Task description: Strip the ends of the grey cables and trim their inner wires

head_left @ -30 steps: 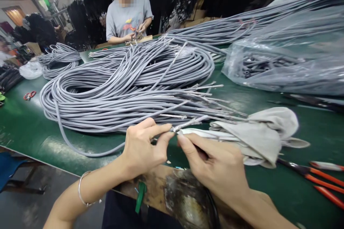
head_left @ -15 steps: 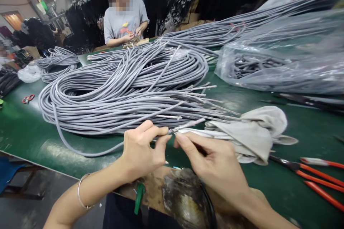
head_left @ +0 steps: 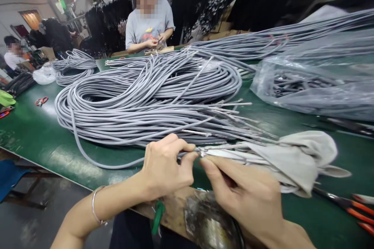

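My left hand [head_left: 168,167] pinches the end of a grey cable [head_left: 96,161] between thumb and forefinger, just where its bare silvery tip [head_left: 204,150] starts. My right hand [head_left: 242,198] is closed too, its thumb and forefinger on that stripped tip right beside the left fingers. The cable trails left and back into a big coil of grey cables [head_left: 146,97] on the green table [head_left: 35,136]. Several stripped ends [head_left: 233,113] stick out of the coil toward a crumpled grey cloth [head_left: 295,159] just beyond my hands.
Orange-handled cutters [head_left: 353,206] lie at the right edge. A clear plastic bag of cable pieces [head_left: 312,85] sits at the back right. A smaller coil [head_left: 74,66] and red scissors [head_left: 41,101] lie far left. A person in a grey shirt [head_left: 149,23] works across the table.
The view has shifted slightly, so everything sits a little lower and to the right. The stripped tip now lies flatter, level with the cloth. Both hands keep their pinch on the cable end.
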A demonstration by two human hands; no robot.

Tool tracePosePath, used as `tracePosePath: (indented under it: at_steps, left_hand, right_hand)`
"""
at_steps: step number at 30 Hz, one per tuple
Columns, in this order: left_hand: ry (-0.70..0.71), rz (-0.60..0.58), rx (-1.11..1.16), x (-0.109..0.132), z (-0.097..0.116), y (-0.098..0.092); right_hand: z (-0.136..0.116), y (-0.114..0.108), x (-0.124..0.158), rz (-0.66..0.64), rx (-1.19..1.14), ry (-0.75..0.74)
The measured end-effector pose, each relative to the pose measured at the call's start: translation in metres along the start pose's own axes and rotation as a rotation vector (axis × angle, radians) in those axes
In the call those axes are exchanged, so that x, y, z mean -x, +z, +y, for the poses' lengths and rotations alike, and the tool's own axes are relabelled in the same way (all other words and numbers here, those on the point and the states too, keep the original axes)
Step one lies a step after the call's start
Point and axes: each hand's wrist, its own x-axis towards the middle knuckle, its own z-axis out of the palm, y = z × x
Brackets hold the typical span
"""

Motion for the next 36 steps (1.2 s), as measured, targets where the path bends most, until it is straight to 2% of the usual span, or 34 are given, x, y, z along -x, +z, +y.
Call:
tracePosePath:
  at_steps: [2, 6, 11, 15, 17, 19, 21, 24, 26, 30, 36]
  left_hand:
    - [0.013, 0.010, -0.004, 0.001, 0.000, 0.001]
    - [0.110, 0.006, -0.146, 0.004, -0.003, 0.005]
    - [0.051, -0.009, -0.137, 0.006, -0.003, 0.007]
    - [0.063, -0.065, -0.148, 0.005, -0.005, 0.008]
    - [0.002, -0.093, -0.163, 0.001, -0.009, 0.007]
    - [-0.094, -0.105, -0.152, -0.004, -0.011, 0.004]
    - [-0.138, -0.055, -0.064, -0.008, -0.010, 0.000]
    - [-0.054, 0.063, 0.142, -0.010, -0.002, -0.004]
    - [-0.012, 0.093, 0.192, -0.008, 0.001, -0.004]
    - [0.054, 0.111, 0.152, -0.006, 0.001, -0.003]
    - [0.140, 0.107, 0.102, -0.005, 0.000, -0.005]
  right_hand:
    - [-0.001, -0.001, -0.001, 0.011, 0.016, -0.026]
    - [-0.003, -0.001, -0.004, -0.064, 0.006, 0.124]
    - [0.002, -0.001, -0.005, -0.015, 0.084, -0.039]
    - [0.003, -0.003, -0.003, -0.061, 0.035, 0.117]
    - [-0.003, -0.004, 0.003, -0.066, 0.003, 0.065]
    - [-0.009, -0.004, 0.008, -0.075, -0.056, -0.067]
    - [-0.009, -0.005, 0.008, -0.067, -0.083, -0.095]
    - [0.000, -0.009, -0.002, -0.069, -0.093, 0.096]
    - [0.005, -0.013, -0.008, -0.059, -0.091, 0.191]
    - [0.004, -0.014, -0.011, 0.000, -0.081, 0.138]
    - [0.002, -0.010, -0.010, -0.018, -0.045, 0.140]
